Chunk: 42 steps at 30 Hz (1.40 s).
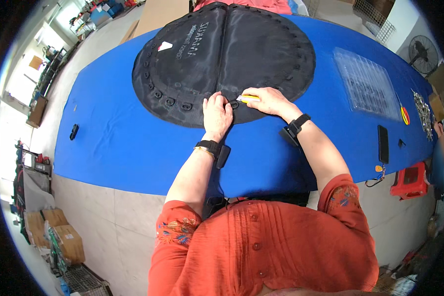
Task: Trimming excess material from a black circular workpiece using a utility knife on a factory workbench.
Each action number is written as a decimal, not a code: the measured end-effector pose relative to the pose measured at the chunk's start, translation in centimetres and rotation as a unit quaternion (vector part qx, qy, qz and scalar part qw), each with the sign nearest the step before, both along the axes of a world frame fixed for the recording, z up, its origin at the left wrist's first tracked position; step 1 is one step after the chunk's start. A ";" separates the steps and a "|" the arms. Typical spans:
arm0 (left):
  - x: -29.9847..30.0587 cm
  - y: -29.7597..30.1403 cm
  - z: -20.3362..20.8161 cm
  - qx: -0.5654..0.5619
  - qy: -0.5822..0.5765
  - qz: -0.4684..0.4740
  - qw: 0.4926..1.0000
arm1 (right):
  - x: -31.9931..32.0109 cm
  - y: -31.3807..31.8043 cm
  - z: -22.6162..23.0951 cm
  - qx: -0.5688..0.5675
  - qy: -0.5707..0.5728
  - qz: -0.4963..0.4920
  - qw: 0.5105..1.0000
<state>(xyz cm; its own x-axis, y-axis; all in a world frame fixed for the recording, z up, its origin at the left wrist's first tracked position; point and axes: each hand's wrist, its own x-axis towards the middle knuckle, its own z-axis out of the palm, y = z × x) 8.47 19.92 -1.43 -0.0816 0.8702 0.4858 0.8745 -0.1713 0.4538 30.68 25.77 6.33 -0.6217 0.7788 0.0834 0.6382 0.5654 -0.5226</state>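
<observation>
A round black trampoline mat (192,54) lies on the blue-covered table (128,148), with a seam across its middle and small loops along its edge. My left hand (217,117) rests at the mat's near edge, its fingers bent and pressed together on the fabric beside a loop. Whether the fingertips pinch the loop is hard to make out. Just to the right, my right hand (269,100) is closed around a yellow utility knife (248,98), whose tip points left toward that loop. A white triangular label (165,46) sits on the mat's left part.
On the table's right are a clear plastic tray (367,84), yellow-and-red scissors (404,116), a black phone (383,144) and a pile of small metal parts (422,109). A small black object (74,131) lies left. A red stool (410,181) and another person's arm (441,135) are at right.
</observation>
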 end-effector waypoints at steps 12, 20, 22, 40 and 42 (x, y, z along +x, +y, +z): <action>0.6 -0.2 0.5 -0.004 -0.014 0.004 1.000 | 0.2 1.0 -0.6 -0.030 0.037 0.020 0.999; 0.6 0.0 0.4 0.000 -0.010 -0.001 1.000 | 0.0 1.2 -1.8 -0.052 0.093 0.006 0.994; 0.7 -0.1 0.4 0.001 -0.009 0.002 1.000 | 0.3 1.4 -2.0 -0.055 0.129 0.016 0.990; 0.3 0.3 0.4 0.003 -0.009 0.006 1.000 | -0.3 1.9 -1.3 -0.078 0.071 0.021 0.994; 0.4 0.3 0.5 0.005 -0.009 0.006 1.000 | -0.3 1.9 -1.5 -0.071 0.073 0.016 0.995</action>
